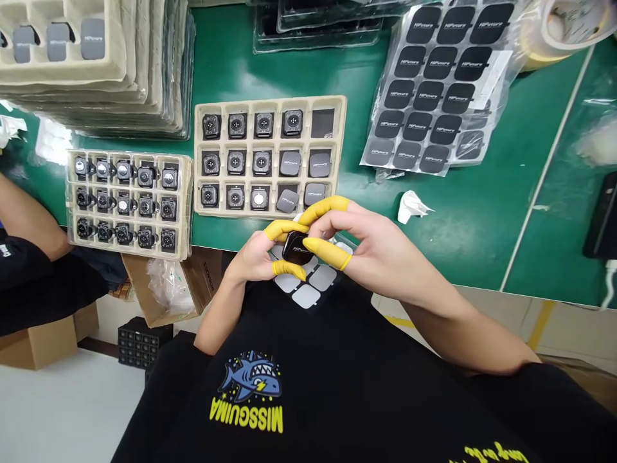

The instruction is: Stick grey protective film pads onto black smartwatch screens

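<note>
My left hand [258, 255], yellow covers on its fingertips, grips a black smartwatch body [296, 249] by its edges, with its dark, lettered face up. From the other side my right hand [359, 241], also with yellow fingertip covers, closes thumb and fingers on the watch; the thumb lies over its right edge. Whether the right fingers also hold a film is hidden. Below the watch, near my shirt, is a sheet of pale rounded-square stickers [305, 296]. Just beyond my hands a beige tray [270, 214] holds watch bodies, some showing their backs, others with grey lettered faces.
A second tray of watches [189, 218] stands left, below a tall stack of trays [144, 83]. Lettered sticker sheets [414, 109], tape rolls [544, 38] and crumpled white paper [413, 207] lie right on the green table [463, 238]. Another person's arm [31, 215] is at far left.
</note>
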Tool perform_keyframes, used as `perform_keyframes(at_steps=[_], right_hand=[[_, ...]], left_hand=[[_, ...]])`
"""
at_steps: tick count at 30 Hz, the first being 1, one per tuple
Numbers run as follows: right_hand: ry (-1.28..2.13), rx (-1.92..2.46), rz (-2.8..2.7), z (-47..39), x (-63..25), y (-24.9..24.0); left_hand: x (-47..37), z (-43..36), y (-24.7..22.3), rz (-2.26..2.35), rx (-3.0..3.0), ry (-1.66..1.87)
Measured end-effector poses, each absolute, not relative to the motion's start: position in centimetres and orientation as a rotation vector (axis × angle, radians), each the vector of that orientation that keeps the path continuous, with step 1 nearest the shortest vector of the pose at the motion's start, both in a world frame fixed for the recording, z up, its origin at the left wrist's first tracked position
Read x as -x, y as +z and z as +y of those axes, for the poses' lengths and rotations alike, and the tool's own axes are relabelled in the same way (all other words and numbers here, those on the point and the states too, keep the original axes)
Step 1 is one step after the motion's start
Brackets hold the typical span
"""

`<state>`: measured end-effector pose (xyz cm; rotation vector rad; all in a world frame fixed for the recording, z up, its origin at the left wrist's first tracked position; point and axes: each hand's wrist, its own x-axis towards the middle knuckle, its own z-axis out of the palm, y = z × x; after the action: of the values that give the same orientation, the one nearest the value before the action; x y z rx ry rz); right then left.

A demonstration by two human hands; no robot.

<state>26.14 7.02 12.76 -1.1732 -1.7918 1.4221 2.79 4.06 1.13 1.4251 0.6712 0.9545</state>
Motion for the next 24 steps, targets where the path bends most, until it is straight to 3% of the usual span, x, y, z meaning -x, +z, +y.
perform_keyframes(at_steps=[24], right_hand=[[1.432,1.193,-1.704,6.66,-25.77,12.34]], left_hand=[[-2.83,4.11,0.59,0.657,-1.417,0.949]])
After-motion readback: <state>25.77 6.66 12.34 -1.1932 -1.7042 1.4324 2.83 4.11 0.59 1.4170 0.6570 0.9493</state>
